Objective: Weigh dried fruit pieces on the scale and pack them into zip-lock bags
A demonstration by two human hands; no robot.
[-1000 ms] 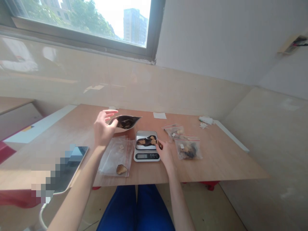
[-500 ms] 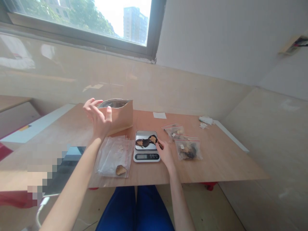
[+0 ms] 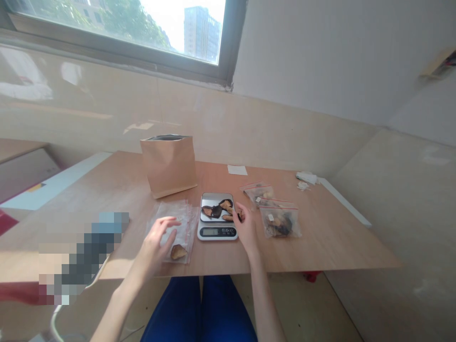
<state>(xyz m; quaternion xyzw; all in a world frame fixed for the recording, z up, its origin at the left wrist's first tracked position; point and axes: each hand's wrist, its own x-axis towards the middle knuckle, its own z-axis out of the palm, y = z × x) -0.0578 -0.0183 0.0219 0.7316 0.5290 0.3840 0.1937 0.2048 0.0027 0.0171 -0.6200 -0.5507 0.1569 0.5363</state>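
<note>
Head view. Left hand [image 3: 156, 244] open, fingers extended, palm down, touching a clear zip bag [image 3: 171, 232] containing one dried slice [image 3: 178, 252]. Right hand [image 3: 245, 227] half-closed, fingertips gathered at the right edge of a digital kitchen scale [image 3: 217, 232]; any held item cannot be made out. Dried slices [image 3: 216, 211] lie on its steel platform. Kraft pouch [image 3: 168, 166] stands upright beyond, untouched.

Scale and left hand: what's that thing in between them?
In the head view, a stack of clear plastic bags lies between the kitchen scale and the left hand.
</note>
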